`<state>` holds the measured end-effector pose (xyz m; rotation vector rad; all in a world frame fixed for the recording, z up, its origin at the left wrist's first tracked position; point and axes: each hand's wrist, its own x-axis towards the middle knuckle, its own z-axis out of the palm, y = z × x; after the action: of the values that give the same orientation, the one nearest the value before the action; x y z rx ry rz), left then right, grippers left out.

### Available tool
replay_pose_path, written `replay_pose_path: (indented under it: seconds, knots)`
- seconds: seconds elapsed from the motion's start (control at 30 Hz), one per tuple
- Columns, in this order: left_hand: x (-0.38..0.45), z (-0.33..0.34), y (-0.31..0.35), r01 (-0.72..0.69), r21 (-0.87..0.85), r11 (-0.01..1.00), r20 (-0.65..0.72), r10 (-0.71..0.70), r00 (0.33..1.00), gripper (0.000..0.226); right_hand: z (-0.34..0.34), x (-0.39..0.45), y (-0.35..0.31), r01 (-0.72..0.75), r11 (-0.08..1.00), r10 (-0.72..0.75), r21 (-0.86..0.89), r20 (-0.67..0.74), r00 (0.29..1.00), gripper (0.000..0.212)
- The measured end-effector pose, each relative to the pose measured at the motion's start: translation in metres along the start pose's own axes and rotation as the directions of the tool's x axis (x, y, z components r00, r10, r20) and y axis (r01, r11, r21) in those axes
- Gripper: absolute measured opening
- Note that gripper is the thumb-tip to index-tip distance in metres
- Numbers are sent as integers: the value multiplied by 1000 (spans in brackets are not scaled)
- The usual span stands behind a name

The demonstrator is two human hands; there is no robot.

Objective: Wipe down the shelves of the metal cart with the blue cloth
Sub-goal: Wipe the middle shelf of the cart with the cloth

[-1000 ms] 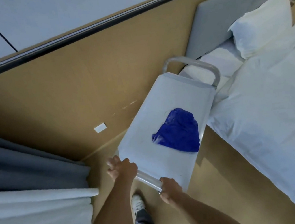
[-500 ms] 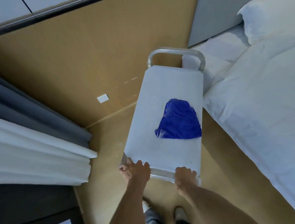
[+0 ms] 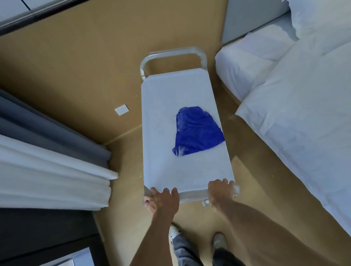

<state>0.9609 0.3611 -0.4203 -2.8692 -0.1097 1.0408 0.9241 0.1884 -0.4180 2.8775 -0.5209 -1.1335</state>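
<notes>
The metal cart [image 3: 164,93] stands lengthwise in front of me, its pale top shelf facing up. A crumpled blue cloth [image 3: 196,131] lies on the right half of that shelf, about midway along. My left hand [image 3: 162,201] grips the near handle bar at its left end. My right hand [image 3: 220,192] grips the same bar at its right end. Neither hand touches the cloth. The shelves below the top one are hidden.
A bed [image 3: 325,111] with white sheets and a pillow [image 3: 327,3] lies close on the right. Grey and white curtains [image 3: 25,149] hang at the left. A wooden wall [image 3: 93,65] with a white socket [image 3: 121,110] faces the cart's far handle [image 3: 171,53].
The cart has swung from a diagonal to straight ahead of me, and the view has turned with it. Both hands have stayed on the near handle bar. The cloth has kept its place.
</notes>
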Motion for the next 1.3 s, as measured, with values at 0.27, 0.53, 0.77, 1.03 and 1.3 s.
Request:
replay_pose_path:
  seconds: [0.27, 0.53, 0.77, 1.03, 1.3]
  knots:
    - [-13, 12, 39, 6, -144, 990, 17, -4, 1000, 38, -36, 59, 37, -16, 986, -6, -165, -131, 991, 37]
    - [-27, -18, 98, -87, -646, 758, -8, 107, 994, 51, -130, 79, 84, 103, 979, -13, 179, -446, 895, 42]
    - [13, -57, 45, -70, -530, 845, -118, 9, 993, 53, -111, 69, 37, 311, 940, -257, 138, -307, 916, 47]
    - [151, -24, -44, 102, -249, 963, -9, -107, 994, 87, -61, 155, -90, 244, 962, -250, 125, 35, 968, 85]
    - [215, 0, -11, 122, -356, 926, -31, -143, 989, 77, -63, 247, -134, 153, 988, -152, 17, -31, 988, 100]
